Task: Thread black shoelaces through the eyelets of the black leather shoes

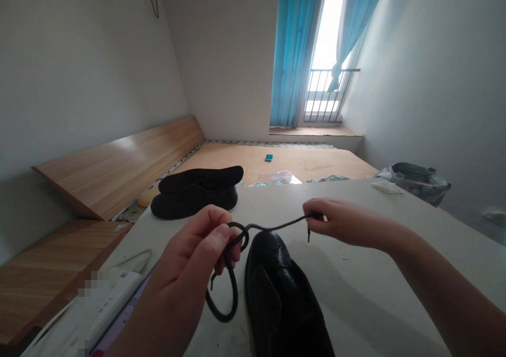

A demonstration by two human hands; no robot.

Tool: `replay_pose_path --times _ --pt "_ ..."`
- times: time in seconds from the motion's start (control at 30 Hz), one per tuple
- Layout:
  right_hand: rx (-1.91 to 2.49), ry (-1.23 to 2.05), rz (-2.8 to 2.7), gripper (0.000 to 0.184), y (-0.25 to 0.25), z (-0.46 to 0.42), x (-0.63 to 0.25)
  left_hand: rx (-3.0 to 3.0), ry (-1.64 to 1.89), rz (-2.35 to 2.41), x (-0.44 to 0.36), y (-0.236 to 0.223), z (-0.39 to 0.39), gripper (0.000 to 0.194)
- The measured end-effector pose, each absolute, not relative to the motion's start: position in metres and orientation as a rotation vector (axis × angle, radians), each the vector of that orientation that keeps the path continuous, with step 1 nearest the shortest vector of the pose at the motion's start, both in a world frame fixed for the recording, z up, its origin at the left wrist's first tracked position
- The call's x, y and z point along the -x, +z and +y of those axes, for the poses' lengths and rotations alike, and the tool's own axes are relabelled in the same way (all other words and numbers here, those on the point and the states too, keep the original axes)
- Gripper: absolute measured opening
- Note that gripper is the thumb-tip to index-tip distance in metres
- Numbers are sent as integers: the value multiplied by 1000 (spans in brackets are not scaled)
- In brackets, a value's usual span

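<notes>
A black shoelace (276, 227) runs between my two hands above the white table. My left hand (197, 257) pinches it between thumb and fingers, with loops hanging below and beside the fingertips. My right hand (322, 214) is closed on the other end, and a short tip dangles under the fingers. Below the lace lies a black leather shoe (286, 299), toe pointing away from me; no lace shows on its visible upper. Behind my left hand is another black shoe (197, 201), with a black insole (201, 179) resting on top of it.
A white power strip (114, 299) with cables lies at the table's left. The white table (356, 288) borders a wooden bed board (245, 159) holding plastic bags (279, 177) and a small teal item (269, 157). A grey fabric bag (419, 180) stands at right.
</notes>
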State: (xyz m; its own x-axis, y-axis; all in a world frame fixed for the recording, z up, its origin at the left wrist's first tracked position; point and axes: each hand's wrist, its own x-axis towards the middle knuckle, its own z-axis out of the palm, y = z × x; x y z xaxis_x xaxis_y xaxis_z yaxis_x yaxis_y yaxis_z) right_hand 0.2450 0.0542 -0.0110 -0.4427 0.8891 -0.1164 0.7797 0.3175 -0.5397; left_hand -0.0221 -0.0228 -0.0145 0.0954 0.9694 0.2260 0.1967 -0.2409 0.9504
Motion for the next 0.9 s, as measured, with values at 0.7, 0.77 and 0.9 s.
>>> replay_pose_path --times 0.7,0.77,0.9 --pt "917 1852 -1743 34 3 7 -206 -2461 1186 1191 14 -18 -33 26" --pt "1140 1606 -1944 34 6 17 -223 -2448 1114 1234 11 -17 -34 29" --pt "1575 1001 -2358 31 3 35 -244 -2476 859 1147 7 -32 -34 20"
